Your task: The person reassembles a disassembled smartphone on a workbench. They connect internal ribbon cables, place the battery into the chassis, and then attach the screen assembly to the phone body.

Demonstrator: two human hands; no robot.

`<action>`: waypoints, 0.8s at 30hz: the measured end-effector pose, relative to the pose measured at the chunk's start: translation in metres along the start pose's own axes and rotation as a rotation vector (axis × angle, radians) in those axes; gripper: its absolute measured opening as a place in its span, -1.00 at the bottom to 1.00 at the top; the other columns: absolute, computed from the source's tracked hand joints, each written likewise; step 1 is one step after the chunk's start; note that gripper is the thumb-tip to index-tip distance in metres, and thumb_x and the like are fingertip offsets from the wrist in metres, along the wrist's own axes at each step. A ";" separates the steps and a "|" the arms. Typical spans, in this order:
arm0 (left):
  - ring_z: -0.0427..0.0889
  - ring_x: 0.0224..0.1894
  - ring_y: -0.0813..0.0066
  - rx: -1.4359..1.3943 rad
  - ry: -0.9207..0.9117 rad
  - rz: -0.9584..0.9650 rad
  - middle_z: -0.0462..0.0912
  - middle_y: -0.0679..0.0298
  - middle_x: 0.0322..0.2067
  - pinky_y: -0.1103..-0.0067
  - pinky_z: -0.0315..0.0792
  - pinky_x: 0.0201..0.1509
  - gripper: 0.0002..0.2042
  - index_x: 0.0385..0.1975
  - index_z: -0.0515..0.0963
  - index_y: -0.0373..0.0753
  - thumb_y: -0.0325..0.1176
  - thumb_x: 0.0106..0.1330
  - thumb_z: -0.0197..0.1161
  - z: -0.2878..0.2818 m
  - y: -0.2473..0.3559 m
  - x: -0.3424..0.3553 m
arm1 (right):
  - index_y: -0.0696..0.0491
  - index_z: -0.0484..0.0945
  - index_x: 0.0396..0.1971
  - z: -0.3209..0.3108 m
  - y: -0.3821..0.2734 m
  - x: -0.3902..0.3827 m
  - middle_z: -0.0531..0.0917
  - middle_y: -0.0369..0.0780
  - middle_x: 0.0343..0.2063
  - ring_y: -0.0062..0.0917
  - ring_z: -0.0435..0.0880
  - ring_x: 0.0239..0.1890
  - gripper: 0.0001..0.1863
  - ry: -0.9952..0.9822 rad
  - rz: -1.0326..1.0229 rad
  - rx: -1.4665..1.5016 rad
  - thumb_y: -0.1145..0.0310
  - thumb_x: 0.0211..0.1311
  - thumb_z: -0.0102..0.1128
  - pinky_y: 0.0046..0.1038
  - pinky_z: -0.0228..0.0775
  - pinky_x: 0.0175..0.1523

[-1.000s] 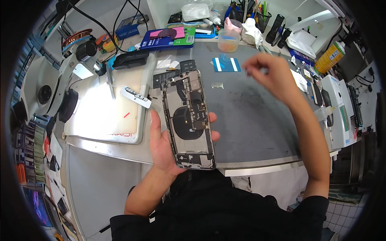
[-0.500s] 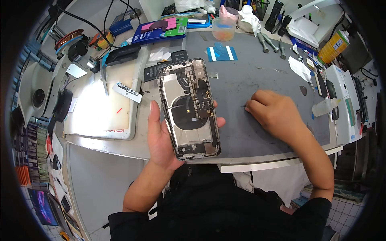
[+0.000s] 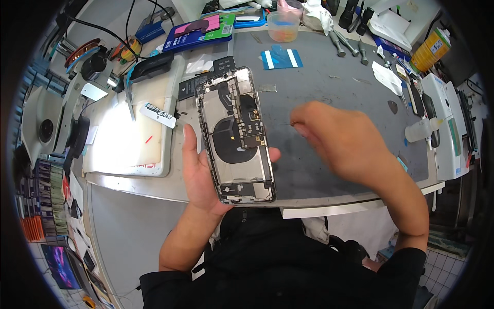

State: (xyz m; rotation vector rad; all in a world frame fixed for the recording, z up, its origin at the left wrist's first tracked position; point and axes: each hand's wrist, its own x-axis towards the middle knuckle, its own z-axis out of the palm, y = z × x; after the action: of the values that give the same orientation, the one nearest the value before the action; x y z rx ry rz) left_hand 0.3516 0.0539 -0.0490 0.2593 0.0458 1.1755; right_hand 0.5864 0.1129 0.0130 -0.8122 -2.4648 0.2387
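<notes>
My left hand [image 3: 199, 180] is wrapped around an opened phone [image 3: 230, 155], its inner boards and dark round coil facing up. My right hand [image 3: 337, 141] is pinched on a thin metal tool [image 3: 288, 123], just right of the phone, above the grey mat [image 3: 319, 185]. Behind the phone lie black battery pieces [image 3: 187, 88], a small silver piece [image 3: 267, 88] and a blue card with white strips [image 3: 282, 59].
At left stand a microscope [image 3: 49, 123] and a pale work board [image 3: 123, 154]. A clear cup [image 3: 283, 32], screwdrivers [image 3: 339, 45], a yellow spray can [image 3: 429, 51], a dropper bottle [image 3: 417, 131] and a white machine [image 3: 445, 144] line the back and right.
My right hand has come down and then leftward toward the phone, a thin tool now visible in its fingers. The phone in my left hand sits slightly further left in view.
</notes>
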 end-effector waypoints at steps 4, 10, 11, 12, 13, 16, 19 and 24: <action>0.59 0.17 -0.31 0.001 0.010 -0.008 0.47 -0.12 0.27 -0.03 0.70 0.02 -0.07 0.48 0.15 -0.32 0.45 0.46 -0.41 -0.003 0.002 -0.001 | 0.01 0.49 -0.09 0.000 -0.007 0.005 0.61 -0.24 -0.33 -0.25 0.67 -0.38 -0.72 -0.063 -0.046 -0.066 0.49 0.21 0.29 -0.29 0.48 -0.41; 0.62 0.15 -0.29 0.013 0.021 0.016 0.38 -0.19 0.32 -0.03 0.71 -0.01 -0.06 0.51 0.08 -0.32 0.45 0.46 -0.44 -0.001 -0.001 0.001 | 0.02 0.49 -0.07 0.000 -0.007 0.005 0.57 -0.26 -0.34 -0.26 0.67 -0.38 -0.70 -0.098 -0.033 -0.047 0.50 0.19 0.27 -0.27 0.47 -0.41; 0.62 0.14 -0.29 0.016 0.019 0.016 0.37 -0.20 0.33 -0.03 0.71 -0.01 -0.06 0.51 0.07 -0.33 0.45 0.46 -0.45 -0.001 -0.001 0.001 | 0.02 0.49 -0.07 0.001 -0.007 0.005 0.57 -0.26 -0.34 -0.26 0.67 -0.38 -0.69 -0.101 -0.029 -0.045 0.50 0.19 0.27 -0.27 0.47 -0.41; 0.62 0.14 -0.29 0.020 0.018 0.018 0.36 -0.20 0.33 -0.03 0.71 -0.02 -0.05 0.51 0.06 -0.33 0.45 0.46 -0.45 0.000 -0.001 0.001 | 0.02 0.49 -0.06 0.001 -0.007 0.006 0.57 -0.26 -0.35 -0.26 0.67 -0.38 -0.69 -0.106 -0.027 -0.043 0.50 0.19 0.27 -0.27 0.47 -0.41; 0.62 0.14 -0.28 0.020 0.007 0.018 0.36 -0.21 0.33 -0.03 0.71 -0.02 -0.05 0.51 0.07 -0.33 0.45 0.46 -0.45 0.000 -0.001 0.001 | 0.02 0.50 -0.06 0.001 -0.007 0.006 0.57 -0.26 -0.35 -0.27 0.67 -0.38 -0.69 -0.110 -0.024 -0.041 0.50 0.19 0.27 -0.27 0.47 -0.41; 0.62 0.14 -0.27 0.026 -0.006 0.016 0.36 -0.21 0.33 -0.02 0.72 -0.03 -0.05 0.51 0.07 -0.34 0.46 0.46 -0.45 0.000 -0.001 0.001 | 0.02 0.50 -0.07 0.003 -0.006 0.007 0.56 -0.26 -0.35 -0.27 0.67 -0.38 -0.70 -0.115 -0.022 -0.035 0.50 0.19 0.27 -0.28 0.47 -0.41; 0.63 0.13 -0.26 0.034 0.014 0.010 0.36 -0.21 0.33 0.00 0.72 -0.03 -0.05 0.51 0.06 -0.34 0.46 0.46 -0.45 0.002 -0.001 0.002 | 0.02 0.50 -0.08 0.003 -0.003 0.005 0.56 -0.25 -0.36 -0.27 0.67 -0.38 -0.71 -0.083 -0.047 -0.034 0.49 0.19 0.27 -0.27 0.48 -0.41; 0.63 0.14 -0.25 0.065 0.012 0.016 0.36 -0.22 0.33 0.02 0.73 -0.02 -0.05 0.51 0.06 -0.33 0.46 0.46 -0.45 0.001 -0.002 0.001 | 0.01 0.50 -0.08 0.002 -0.005 0.004 0.56 -0.25 -0.36 -0.26 0.66 -0.39 -0.72 -0.084 -0.035 -0.035 0.48 0.20 0.27 -0.27 0.48 -0.41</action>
State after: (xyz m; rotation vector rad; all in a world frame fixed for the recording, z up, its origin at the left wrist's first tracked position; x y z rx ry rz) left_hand 0.3538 0.0545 -0.0485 0.3100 0.0927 1.1931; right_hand 0.5800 0.1116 0.0143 -0.7877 -2.5661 0.2218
